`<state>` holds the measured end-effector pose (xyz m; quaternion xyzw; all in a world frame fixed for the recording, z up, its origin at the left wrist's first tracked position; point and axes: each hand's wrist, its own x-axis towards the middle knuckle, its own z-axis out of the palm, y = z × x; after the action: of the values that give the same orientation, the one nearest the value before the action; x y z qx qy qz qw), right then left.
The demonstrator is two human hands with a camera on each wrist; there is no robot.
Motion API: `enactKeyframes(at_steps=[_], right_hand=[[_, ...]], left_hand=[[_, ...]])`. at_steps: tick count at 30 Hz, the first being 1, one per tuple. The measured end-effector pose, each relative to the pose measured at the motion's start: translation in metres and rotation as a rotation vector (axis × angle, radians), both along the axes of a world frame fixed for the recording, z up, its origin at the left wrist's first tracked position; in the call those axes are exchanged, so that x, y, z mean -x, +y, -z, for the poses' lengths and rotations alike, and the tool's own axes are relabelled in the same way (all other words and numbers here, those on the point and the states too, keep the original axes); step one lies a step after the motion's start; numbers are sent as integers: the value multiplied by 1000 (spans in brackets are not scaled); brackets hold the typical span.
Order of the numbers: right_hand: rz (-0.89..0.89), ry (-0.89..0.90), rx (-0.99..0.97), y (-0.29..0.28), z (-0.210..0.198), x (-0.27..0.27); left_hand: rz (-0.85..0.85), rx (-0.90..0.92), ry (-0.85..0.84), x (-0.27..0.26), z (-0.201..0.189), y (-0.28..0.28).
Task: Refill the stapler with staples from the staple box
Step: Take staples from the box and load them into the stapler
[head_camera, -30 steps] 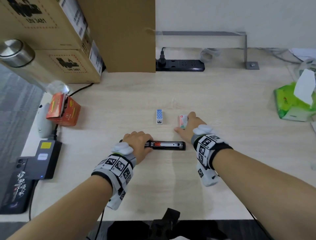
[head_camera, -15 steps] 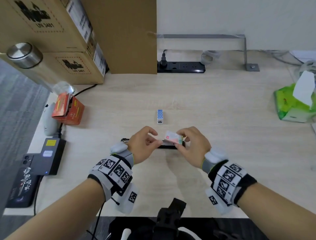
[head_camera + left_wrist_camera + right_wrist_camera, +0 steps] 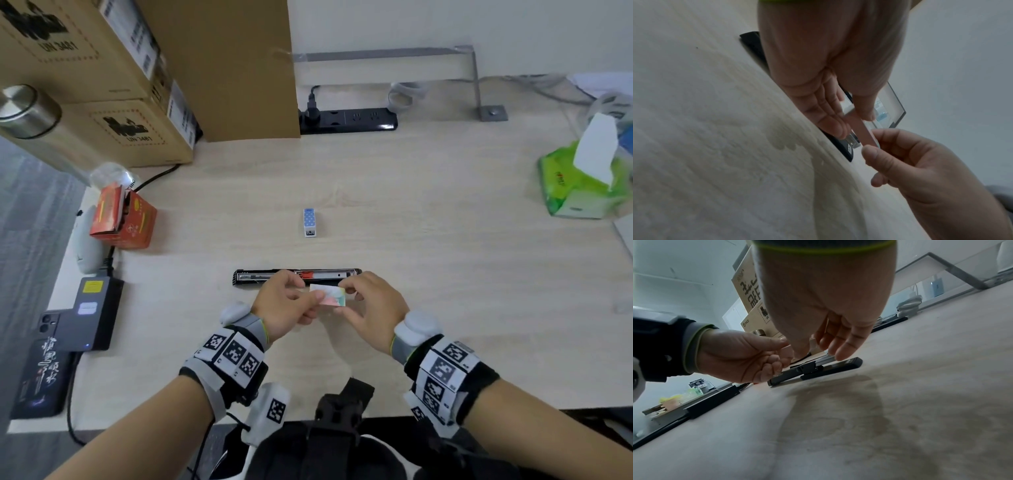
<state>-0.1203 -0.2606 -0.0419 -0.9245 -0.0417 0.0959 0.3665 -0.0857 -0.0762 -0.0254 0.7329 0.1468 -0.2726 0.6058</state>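
Observation:
A black stapler point(image 3: 298, 275) lies opened flat on the wooden table, its staple channel facing up. Just in front of it both hands hold a small pink, white and teal staple box point(image 3: 330, 296) a little above the table. My left hand point(image 3: 310, 291) pinches the box's left end and my right hand point(image 3: 351, 298) pinches its right end. In the left wrist view the box point(image 3: 859, 128) sits between the left thumb and fingers, over the stapler point(image 3: 844, 147). In the right wrist view the box point(image 3: 787, 352) is mostly hidden by the hands, with the stapler point(image 3: 818, 368) behind.
A small blue dotted box point(image 3: 310, 222) stands beyond the stapler. Cardboard boxes point(image 3: 102, 102) and a power strip point(image 3: 347, 120) line the back. An orange carton point(image 3: 123, 219) and a grey device point(image 3: 92, 311) sit left. A green tissue pack point(image 3: 582, 185) is at the right.
My right hand picked the staple box off the table and brought it in front of the stapler. My left hand left the stapler and took the box's other end.

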Motion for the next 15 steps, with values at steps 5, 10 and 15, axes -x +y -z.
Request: enactKeyframes(at_steps=[5, 10, 15], right_hand=[[8, 21, -22, 4, 2, 2], [18, 64, -5, -1, 4, 1], [8, 74, -10, 0, 10, 3]], left_hand=[[27, -52, -22, 2, 4, 6], [77, -88, 6, 2, 7, 15], [127, -126, 12, 6, 8, 22]])
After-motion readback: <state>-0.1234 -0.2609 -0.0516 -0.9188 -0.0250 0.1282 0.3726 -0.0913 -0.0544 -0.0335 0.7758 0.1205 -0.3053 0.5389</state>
